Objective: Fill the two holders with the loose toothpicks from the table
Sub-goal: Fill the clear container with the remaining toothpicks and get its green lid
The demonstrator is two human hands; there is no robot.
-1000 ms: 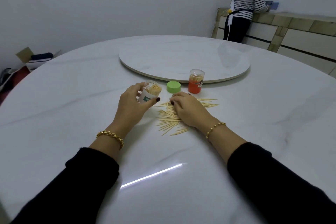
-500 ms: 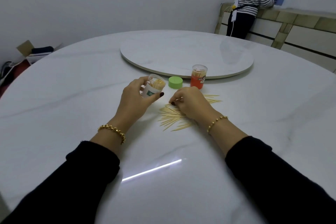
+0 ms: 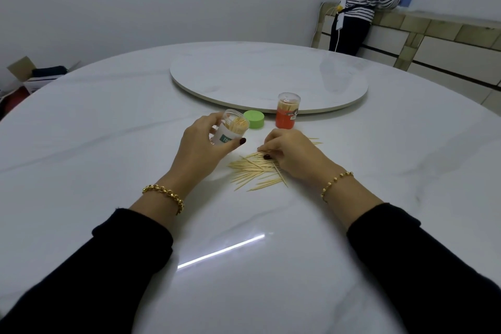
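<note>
Left hand (image 3: pixel 199 150) fingers gripping tilted holder (image 3: pixel 229 134), right hand (image 3: pixel 291 156) fingers pinching loose toothpicks (image 3: pixel 253 171)

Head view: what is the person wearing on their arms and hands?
A long black sleeve covers each forearm: left sleeve, right sleeve. A gold bead bracelet circles each wrist: left bracelet, right bracelet. Visible nails on the left hand and right hand are dark.

Letters "TO" on green label (image 3: pixel 225 139) of white holder (image 3: pixel 218 135).
</note>
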